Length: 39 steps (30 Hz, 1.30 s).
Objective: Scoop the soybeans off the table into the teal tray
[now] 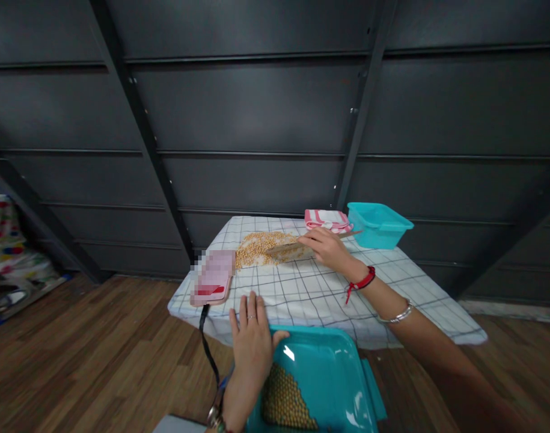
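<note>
My right hand (pixel 326 248) grips a long, thin, flat brownish strip (pixel 284 247), its exact kind unclear. The strip's left end lies among a spread of yellow soybeans (pixel 261 243) on the checked tablecloth (pixel 311 300). At the table's near edge my left hand (pixel 252 340) lies with fingers stretched out, its thumb over the rim of a teal plastic tub (pixel 333 355). Inside that tub, more beans (pixel 286 400) are heaped toward the left and bottom.
A pink phone (pixel 214 276), partly pixelated, lies on the left of the table with a black strap (pixel 207 343) hanging down. A smaller teal basin (pixel 378 228) stands at the back right beside a folded pink-and-white towel (pixel 326 219). Dark wall panels (pixel 256 108) rise behind.
</note>
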Each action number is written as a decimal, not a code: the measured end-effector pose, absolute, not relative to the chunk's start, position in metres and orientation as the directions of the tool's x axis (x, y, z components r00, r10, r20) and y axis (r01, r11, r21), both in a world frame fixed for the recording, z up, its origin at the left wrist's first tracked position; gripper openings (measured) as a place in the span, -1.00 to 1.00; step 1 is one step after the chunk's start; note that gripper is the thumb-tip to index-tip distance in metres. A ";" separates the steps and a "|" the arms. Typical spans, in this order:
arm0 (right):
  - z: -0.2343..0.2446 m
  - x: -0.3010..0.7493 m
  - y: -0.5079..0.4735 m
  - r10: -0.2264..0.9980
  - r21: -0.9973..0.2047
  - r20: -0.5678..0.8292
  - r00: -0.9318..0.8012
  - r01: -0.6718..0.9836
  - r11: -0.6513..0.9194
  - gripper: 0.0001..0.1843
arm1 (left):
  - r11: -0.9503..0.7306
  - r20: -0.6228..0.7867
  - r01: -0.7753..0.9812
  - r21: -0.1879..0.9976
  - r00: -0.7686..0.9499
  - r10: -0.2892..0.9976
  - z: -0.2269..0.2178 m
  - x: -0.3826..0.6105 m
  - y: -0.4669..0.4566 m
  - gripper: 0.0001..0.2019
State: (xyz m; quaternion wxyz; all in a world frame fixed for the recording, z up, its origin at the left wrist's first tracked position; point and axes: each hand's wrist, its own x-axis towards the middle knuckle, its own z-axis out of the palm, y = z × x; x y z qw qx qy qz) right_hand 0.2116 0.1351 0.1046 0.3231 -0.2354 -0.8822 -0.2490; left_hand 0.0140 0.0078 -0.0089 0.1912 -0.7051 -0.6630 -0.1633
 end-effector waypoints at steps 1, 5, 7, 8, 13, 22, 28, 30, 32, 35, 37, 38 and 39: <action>0.106 0.213 0.133 0.259 0.286 0.678 -0.688 0.571 0.769 -0.64 | -0.048 0.484 0.997 -0.055 0.069 0.872 -0.009 0.014 0.008 -0.17; 0.113 0.220 0.119 0.219 0.309 0.650 -0.728 0.516 0.799 -0.62 | -0.047 0.494 0.998 -0.047 0.064 0.867 -0.009 0.013 0.007 -0.17; 0.116 0.223 0.113 0.198 0.320 0.669 -0.717 0.518 0.793 -0.62 | -0.048 0.496 0.998 -0.041 0.062 0.866 -0.009 0.013 0.007 -0.18; 0.117 0.224 0.111 0.196 0.325 0.683 -0.704 0.532 0.782 -0.62 | -0.050 0.494 0.998 -0.038 0.062 0.867 -0.009 0.013 0.007 -0.18; 0.116 0.223 0.114 0.259 0.358 0.685 -0.681 0.624 0.694 -0.58 | -0.062 0.484 0.998 -0.027 0.067 0.872 -0.009 0.013 0.006 -0.17; 0.115 0.229 0.106 0.256 0.346 0.643 -0.722 0.571 0.744 -0.57 | -0.066 0.511 0.996 -0.058 0.086 0.855 -0.011 0.012 0.007 -0.15; 0.114 0.231 0.114 0.321 0.307 0.702 -0.636 0.677 0.669 -0.55 | -0.062 0.520 0.994 -0.088 0.099 0.849 -0.013 0.010 0.007 -0.16; 0.110 0.229 0.120 0.332 0.318 0.702 -0.630 0.694 0.646 -0.55 | -0.062 0.523 0.995 -0.084 0.097 0.847 -0.012 0.010 0.007 -0.16; 0.107 0.226 0.123 0.324 0.341 0.687 -0.650 0.683 0.646 -0.54 | -0.065 0.528 0.995 -0.075 0.095 0.844 -0.012 0.010 0.007 -0.16; 0.104 0.225 0.122 0.310 0.358 0.660 -0.684 0.650 0.670 -0.52 | -0.069 0.527 0.995 -0.070 0.096 0.844 -0.012 0.011 0.007 -0.15; 0.105 0.226 0.118 0.305 0.359 0.653 -0.694 0.637 0.682 -0.53 | -0.067 0.525 0.995 -0.072 0.095 0.846 -0.013 0.011 0.007 -0.15; 0.106 0.227 0.115 0.300 0.356 0.654 -0.694 0.632 0.688 -0.53 | -0.065 0.526 0.995 -0.071 0.093 0.846 -0.013 0.011 0.007 -0.15; 0.108 0.228 0.111 0.292 0.353 0.660 -0.693 0.628 0.693 -0.53 | -0.063 0.526 0.996 -0.071 0.091 0.846 -0.013 0.012 0.007 -0.15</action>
